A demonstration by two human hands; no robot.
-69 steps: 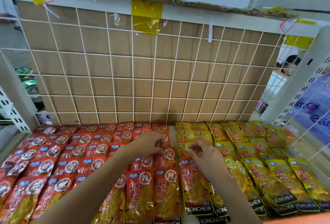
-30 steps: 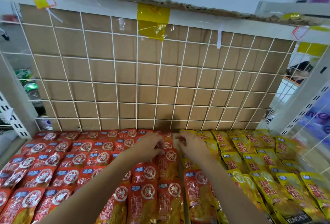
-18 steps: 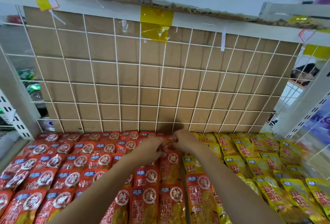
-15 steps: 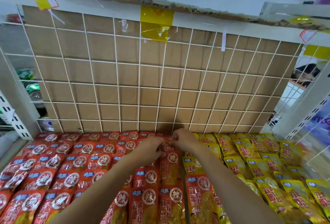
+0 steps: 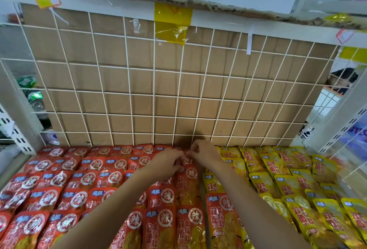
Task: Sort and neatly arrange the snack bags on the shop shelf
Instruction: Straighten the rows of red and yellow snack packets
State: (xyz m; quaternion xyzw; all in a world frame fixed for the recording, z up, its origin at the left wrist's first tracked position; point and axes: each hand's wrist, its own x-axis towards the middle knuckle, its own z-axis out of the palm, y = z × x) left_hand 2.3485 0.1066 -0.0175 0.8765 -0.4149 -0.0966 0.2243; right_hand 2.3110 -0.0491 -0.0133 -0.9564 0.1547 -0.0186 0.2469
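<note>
Head view, looking down into the shop shelf (image 5: 17, 109). Both hands meet at the very back, close under the wire grid (image 5: 155, 90), on the seam where the red snack bags (image 5: 79, 179) end and the yellow snack bags (image 5: 278, 169) begin.

Left hand (image 5: 168, 161): my fingers are curled, their tips pinching the rear red bag (image 5: 188, 159) near its top edge. Right hand (image 5: 202, 153): my fingers are curled likewise, thumb and forefinger nipped together at the same bag's upper corner. My knuckles hide how much foil each pinch takes.

The rear red bag lies in the last rank of the rightmost red column, overlapping the bag in front of it and just beside the first yellow column.

Judged handling: a light, soft foil pouch, glossy and therefore rather slippery, creasing wherever I squeeze it. The contents look flat and pliable, hardly fragile. The best hold is the flat sealed strip along the top, one pinch near each corner, so the pouch slides straight and does not buckle.

Both colours lie overlapped like shingles. Brown cardboard (image 5: 119, 70) backs the grid.
</note>
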